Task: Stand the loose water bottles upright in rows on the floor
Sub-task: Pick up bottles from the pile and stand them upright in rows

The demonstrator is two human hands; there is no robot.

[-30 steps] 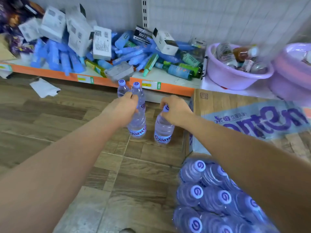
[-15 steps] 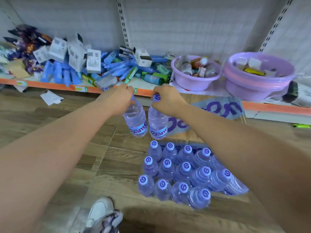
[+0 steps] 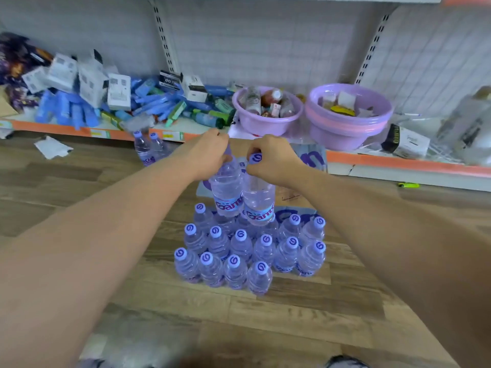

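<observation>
Clear plastic, lilac-capped: two water bottles, carried, one per hand. Left bottle [image 3: 225, 192] hung from the left hand [image 3: 204, 152], whose fingers were curled tight round its neck, cap hidden in the grip. Right bottle [image 3: 259, 205] hung from the right hand [image 3: 268, 160], fingertips pinching at the cap, which showed between them. Both were clear of the floor [image 3: 79, 195], long axes close to vertical, caps up, bases down, bodies touching side by side. Below them and toward the person stood the block of standing bottles [image 3: 249, 251], three rows across the middle of the floor, all upright. The carried pair hovered over the middle of the far row; whether places lay free beneath them could not be told, since their own bodies hid that stretch. The near row counted four caps against six in the row behind, so its right end fell short, on the right hand's side. Judged: both bottles were oriented for setting down, so the coming move needed only a descent, base first, into an open place, with no turning. Further stock: pair of upright bottles [image 3: 148, 150] well apart at the far edge of the floor, under the shelf [image 3: 398, 162], nearer the left hand.
</observation>
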